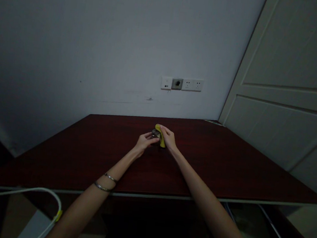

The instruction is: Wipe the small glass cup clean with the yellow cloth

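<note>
Over the middle of the dark red tabletop (205,158), both my hands are close together. My left hand (143,143) has its fingers closed around a small, shiny, see-through object (155,134), perhaps of glass; its exact kind is too small and dim to tell. In my right hand (169,139) is a yellow cloth (162,141), folded and pressed against the right side of the shiny object. Fingers and cloth hide part of that object.
A white wall with a row of sockets (192,85) stands behind the table. On the right is a pale panelled door (283,125). A white cable (52,194) with a yellow tag loops by the front left edge. A thin flat strip (214,122) lies at the back right corner.
</note>
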Demonstrator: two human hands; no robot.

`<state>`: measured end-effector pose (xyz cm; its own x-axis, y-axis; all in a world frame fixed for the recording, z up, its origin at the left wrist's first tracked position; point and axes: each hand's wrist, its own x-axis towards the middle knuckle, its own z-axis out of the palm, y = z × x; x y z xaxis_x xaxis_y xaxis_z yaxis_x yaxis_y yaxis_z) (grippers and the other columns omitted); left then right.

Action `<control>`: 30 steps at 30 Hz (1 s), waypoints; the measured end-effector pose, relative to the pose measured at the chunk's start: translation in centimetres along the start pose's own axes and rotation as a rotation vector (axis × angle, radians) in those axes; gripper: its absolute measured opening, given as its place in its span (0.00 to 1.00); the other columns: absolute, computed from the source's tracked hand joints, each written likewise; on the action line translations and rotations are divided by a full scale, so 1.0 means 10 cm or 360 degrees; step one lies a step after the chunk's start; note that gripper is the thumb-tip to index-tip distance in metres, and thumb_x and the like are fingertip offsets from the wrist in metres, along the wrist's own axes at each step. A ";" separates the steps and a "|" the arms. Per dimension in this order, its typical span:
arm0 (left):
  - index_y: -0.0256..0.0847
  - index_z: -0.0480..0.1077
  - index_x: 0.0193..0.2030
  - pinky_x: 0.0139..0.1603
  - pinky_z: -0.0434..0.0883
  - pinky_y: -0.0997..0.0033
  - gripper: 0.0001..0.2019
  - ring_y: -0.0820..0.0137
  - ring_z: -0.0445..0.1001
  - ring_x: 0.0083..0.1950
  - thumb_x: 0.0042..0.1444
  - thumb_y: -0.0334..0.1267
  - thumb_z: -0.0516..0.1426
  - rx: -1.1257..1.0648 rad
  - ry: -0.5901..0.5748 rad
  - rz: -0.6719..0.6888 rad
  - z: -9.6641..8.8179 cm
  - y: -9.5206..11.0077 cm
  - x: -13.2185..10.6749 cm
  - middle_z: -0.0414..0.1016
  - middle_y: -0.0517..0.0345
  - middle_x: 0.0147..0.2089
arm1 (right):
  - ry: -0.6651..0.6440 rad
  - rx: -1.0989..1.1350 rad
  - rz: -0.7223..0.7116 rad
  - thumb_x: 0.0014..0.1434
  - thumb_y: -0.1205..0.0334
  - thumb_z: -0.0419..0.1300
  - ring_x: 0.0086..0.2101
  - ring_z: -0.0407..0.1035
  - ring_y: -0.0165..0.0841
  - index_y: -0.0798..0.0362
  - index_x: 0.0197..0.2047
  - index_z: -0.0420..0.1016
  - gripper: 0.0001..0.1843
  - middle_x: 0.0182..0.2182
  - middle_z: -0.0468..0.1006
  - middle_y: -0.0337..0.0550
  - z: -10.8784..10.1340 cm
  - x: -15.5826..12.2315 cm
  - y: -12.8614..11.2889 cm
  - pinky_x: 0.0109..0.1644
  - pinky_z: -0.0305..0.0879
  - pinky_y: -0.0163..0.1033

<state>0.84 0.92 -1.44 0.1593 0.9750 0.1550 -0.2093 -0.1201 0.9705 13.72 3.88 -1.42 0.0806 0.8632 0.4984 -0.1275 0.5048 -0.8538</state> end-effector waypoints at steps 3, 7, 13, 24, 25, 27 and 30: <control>0.33 0.70 0.45 0.37 0.72 0.66 0.27 0.64 0.75 0.38 0.35 0.42 0.66 -0.0042 0.0033 0.0002 -0.01 -0.01 0.01 0.75 0.46 0.43 | -0.0076 -0.0133 -0.0232 0.51 0.48 0.58 0.48 0.67 0.37 0.50 0.44 0.75 0.21 0.46 0.75 0.44 0.03 -0.06 -0.06 0.55 0.60 0.43; 0.33 0.71 0.43 0.42 0.70 0.63 0.26 0.64 0.74 0.40 0.36 0.42 0.66 -0.0052 0.0050 0.0084 -0.04 -0.02 0.04 0.75 0.48 0.42 | -0.0168 -0.0268 -0.0454 0.52 0.51 0.58 0.48 0.66 0.34 0.48 0.41 0.76 0.15 0.46 0.73 0.43 0.05 -0.11 -0.12 0.55 0.59 0.41; 0.32 0.70 0.43 0.50 0.67 0.59 0.27 0.62 0.73 0.45 0.32 0.37 0.67 0.0078 0.0074 0.0154 -0.04 -0.05 0.08 0.75 0.47 0.44 | -0.0149 -0.0266 -0.0408 0.52 0.52 0.59 0.46 0.68 0.36 0.50 0.40 0.77 0.15 0.42 0.76 0.45 0.01 -0.05 -0.07 0.53 0.61 0.42; 0.31 0.66 0.47 0.55 0.65 0.59 0.33 0.61 0.70 0.51 0.30 0.32 0.68 0.0123 0.0020 0.0215 -0.04 -0.11 0.10 0.71 0.43 0.51 | -0.0163 -0.0197 -0.0165 0.49 0.49 0.59 0.45 0.69 0.38 0.50 0.40 0.77 0.18 0.41 0.77 0.44 -0.04 -0.01 -0.07 0.53 0.62 0.45; 0.32 0.66 0.47 0.55 0.65 0.59 0.31 0.61 0.70 0.51 0.31 0.33 0.67 0.0115 0.0002 0.0232 -0.04 -0.11 0.10 0.71 0.44 0.50 | -0.0222 -0.0234 -0.0246 0.49 0.50 0.60 0.46 0.67 0.37 0.48 0.39 0.77 0.16 0.42 0.76 0.43 -0.04 -0.02 -0.09 0.54 0.61 0.44; 0.33 0.67 0.46 0.55 0.65 0.58 0.29 0.61 0.70 0.51 0.33 0.33 0.67 0.0107 -0.0023 0.0267 -0.04 -0.10 0.10 0.72 0.46 0.50 | -0.0336 -0.0312 -0.0389 0.48 0.52 0.61 0.49 0.65 0.36 0.46 0.37 0.78 0.13 0.45 0.74 0.41 -0.05 -0.05 -0.14 0.55 0.59 0.44; 0.33 0.68 0.46 0.55 0.64 0.57 0.27 0.61 0.70 0.51 0.34 0.32 0.66 0.0117 -0.0012 0.0304 -0.05 -0.10 0.10 0.72 0.47 0.50 | -0.0411 -0.0359 -0.0461 0.48 0.53 0.62 0.49 0.64 0.36 0.46 0.37 0.78 0.12 0.47 0.72 0.41 -0.03 -0.06 -0.18 0.55 0.59 0.43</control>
<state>0.72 2.15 -2.31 0.1308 0.9317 0.3388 -0.1652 -0.3165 0.9341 14.24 2.45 -0.28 -0.1716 0.6740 0.7185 0.0850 0.7367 -0.6708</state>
